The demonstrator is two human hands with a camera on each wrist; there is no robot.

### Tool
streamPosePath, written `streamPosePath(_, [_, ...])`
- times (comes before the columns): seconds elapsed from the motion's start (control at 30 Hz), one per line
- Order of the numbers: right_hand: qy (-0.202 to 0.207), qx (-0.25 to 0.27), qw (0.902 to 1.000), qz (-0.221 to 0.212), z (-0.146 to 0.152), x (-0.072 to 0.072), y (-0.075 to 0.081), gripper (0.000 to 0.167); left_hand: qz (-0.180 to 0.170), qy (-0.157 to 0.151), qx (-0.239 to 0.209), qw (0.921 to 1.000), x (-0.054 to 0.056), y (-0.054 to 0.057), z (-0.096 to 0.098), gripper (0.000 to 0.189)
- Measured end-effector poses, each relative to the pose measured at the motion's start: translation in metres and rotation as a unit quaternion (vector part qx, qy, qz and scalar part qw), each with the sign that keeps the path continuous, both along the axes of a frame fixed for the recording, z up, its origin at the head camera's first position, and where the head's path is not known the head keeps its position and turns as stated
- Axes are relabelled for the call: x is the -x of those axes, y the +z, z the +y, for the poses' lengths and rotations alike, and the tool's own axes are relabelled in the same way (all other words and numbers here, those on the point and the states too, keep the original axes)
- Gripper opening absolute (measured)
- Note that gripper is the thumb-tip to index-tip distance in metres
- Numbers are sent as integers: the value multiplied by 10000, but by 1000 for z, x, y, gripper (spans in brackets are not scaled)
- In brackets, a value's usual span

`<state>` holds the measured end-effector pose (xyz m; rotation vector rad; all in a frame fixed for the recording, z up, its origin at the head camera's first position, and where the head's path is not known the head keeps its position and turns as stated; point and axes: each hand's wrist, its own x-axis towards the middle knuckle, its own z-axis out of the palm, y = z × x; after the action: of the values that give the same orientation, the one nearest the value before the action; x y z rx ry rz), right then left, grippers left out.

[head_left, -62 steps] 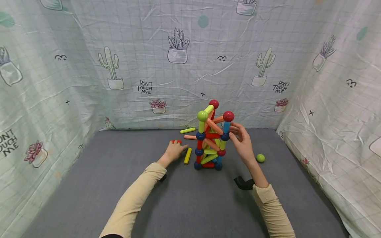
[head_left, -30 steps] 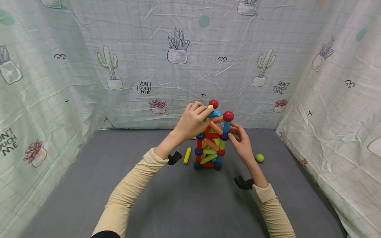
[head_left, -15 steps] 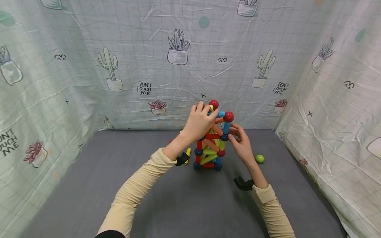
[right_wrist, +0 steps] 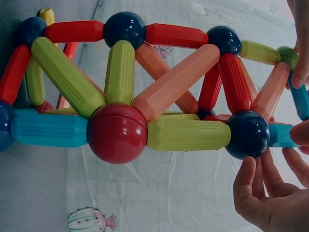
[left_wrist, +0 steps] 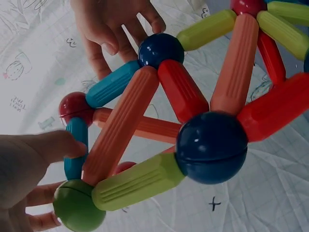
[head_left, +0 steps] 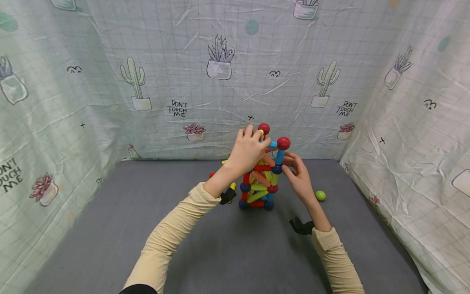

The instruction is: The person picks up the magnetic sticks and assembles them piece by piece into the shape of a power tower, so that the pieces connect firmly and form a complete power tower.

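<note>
A tower of magnetic rods and balls (head_left: 262, 168) stands upright on the grey table (head_left: 176, 253). At its top my left hand (head_left: 246, 153) pinches a blue rod (left_wrist: 73, 168) between thumb and fingers. That rod runs from a green ball (left_wrist: 79, 208) to a red ball (head_left: 284, 143), touching or nearly touching both. On the tower's right side, my right hand (head_left: 299, 175) holds an upright with curved fingers, around a dark blue ball (right_wrist: 248, 135) and the short blue rod (right_wrist: 281, 135) above it. The left hand hides the green ball in the head view.
A loose green ball (head_left: 320, 195) lies right of the right forearm. Left of the tower, partly covered by the left arm, lie a yellow rod (head_left: 233, 186) and a red rod (head_left: 211, 174). A patterned cloth (head_left: 176, 73) hangs behind the table.
My left hand has risen from the loose rods to the tower's top, bringing a blue rod across to the red ball. That ball has shifted slightly right. My right hand has stayed put.
</note>
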<state>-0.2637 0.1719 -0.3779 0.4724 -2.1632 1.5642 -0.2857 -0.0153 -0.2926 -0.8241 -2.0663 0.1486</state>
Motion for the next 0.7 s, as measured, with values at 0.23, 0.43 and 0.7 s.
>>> streamPosePath(0.23, [-27, -132, 9998, -113, 2, 1, 0, 39, -212, -383, -338, 9985, 2, -4, -6, 34])
streamPosePath(0.43, [92, -550, 9974, -459, 6, 2, -2, 43, -1191, -1233, -2121, 9621, -6, -24, -27, 43])
streamPosePath(0.7, [329, -683, 9939, -802, 9, 6, -3, 46, -3090, -1406, -3368, 8783, -2, -83, -40, 36])
